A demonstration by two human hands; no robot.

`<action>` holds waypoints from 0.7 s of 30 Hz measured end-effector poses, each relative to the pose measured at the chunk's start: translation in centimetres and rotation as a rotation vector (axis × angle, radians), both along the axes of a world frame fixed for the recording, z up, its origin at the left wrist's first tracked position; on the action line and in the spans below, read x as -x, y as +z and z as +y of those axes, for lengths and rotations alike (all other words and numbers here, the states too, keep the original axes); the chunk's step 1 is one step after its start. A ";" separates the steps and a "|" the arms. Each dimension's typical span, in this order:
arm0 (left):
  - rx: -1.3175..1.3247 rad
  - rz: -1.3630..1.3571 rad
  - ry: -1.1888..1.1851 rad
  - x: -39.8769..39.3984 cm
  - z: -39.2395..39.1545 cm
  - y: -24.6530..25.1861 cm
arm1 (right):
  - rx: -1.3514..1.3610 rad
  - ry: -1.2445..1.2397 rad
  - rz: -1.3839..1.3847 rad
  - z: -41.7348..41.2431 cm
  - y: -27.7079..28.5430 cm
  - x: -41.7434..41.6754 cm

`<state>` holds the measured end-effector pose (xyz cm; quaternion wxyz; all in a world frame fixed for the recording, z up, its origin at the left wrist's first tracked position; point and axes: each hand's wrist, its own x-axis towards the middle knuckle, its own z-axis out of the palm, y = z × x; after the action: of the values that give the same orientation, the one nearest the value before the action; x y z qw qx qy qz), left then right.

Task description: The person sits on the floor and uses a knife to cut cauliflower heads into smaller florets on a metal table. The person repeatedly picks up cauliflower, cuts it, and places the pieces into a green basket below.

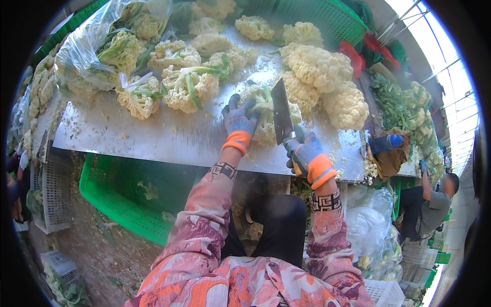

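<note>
My left hand (pixel 241 119), in a grey glove with an orange cuff, rests its fingers on the left side of a cauliflower head (pixel 264 105) on the metal tabletop (pixel 153 134). My right hand (pixel 305 147), gloved alike, grips the handle of a cleaver (pixel 282 111). The broad blade stands upright against the cauliflower's stem side, partly covering it. Large trimmed cauliflower heads (pixel 322 69) are piled to the right. Leafy cauliflower pieces (pixel 190 88) lie to the left, near a clear plastic bag (pixel 86 57) with more heads.
A green plastic crate (pixel 126 220) stands below the table's left front edge, and another (pixel 330 19) behind the table. A blue-capped bottle (pixel 385 144) lies at the right by brown cloth. Filled plastic bags (pixel 368 218) sit below right. Another person (pixel 431 211) is at the far right.
</note>
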<state>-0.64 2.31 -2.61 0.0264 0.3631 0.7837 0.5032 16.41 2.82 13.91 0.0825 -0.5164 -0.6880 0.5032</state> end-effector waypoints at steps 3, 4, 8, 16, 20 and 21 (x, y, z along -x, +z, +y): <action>0.030 0.020 0.029 -0.5 -0.2 0.7 | 0.011 0.027 -0.121 2.2 -0.6 1.2; 0.032 0.028 0.036 -0.6 -0.1 0.8 | -0.004 0.023 -0.192 3.1 -1.2 1.8; 0.003 0.036 0.036 -1.0 0.5 0.4 | -0.232 0.070 -0.313 5.7 -7.3 3.4; -0.253 -0.214 0.011 1.9 1.2 -2.8 | -0.138 -0.124 0.290 -1.1 -9.2 -0.1; -0.325 -0.359 -0.017 2.0 1.6 -3.6 | -0.188 -0.277 0.612 -2.9 -7.3 -3.7; -0.357 -0.389 -0.030 1.8 1.7 -3.4 | -0.252 -0.305 0.610 -3.1 -7.2 -4.7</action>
<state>-2.40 3.97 -6.04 0.1197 0.2701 0.6570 0.6936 21.16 -0.25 6.68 0.4210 -0.4250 -0.6034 0.5274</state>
